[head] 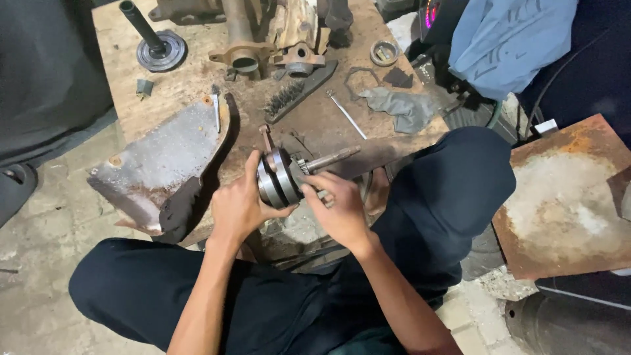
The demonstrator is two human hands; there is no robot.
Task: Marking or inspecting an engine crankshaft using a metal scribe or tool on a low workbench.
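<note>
Currently, left to right:
Black flanged shaft (155, 43): standing upright at 11 o'clock on the wooden board (125, 98).
Rusted metal plate (161, 161): lying at 9 o'clock of the hands, overhanging the board's edge.
Left hand (238, 205): gripping the crankshaft from its left, thumb lying over the top of the discs, fingers curling underneath.
Crankshaft (281, 176): being held just above the board's near edge, at the scene's centre; two steel discs side by side, a shaft pointing toward 2 o'clock, a rusty rod sticking up toward 11 o'clock.
Wire brush (288, 98): lying at 12 o'clock of the crankshaft, well apart.
Right hand (338, 209): closing on the crankshaft from 4 o'clock, fingertips pressing at the base of the shaft.
Thin metal rod (347, 115): lying at 1 o'clock.
Grey rag (402, 106): lying crumpled at 2 o'clock.
Rusty sheet (568, 197): lying at 3 o'clock, off the board.
</note>
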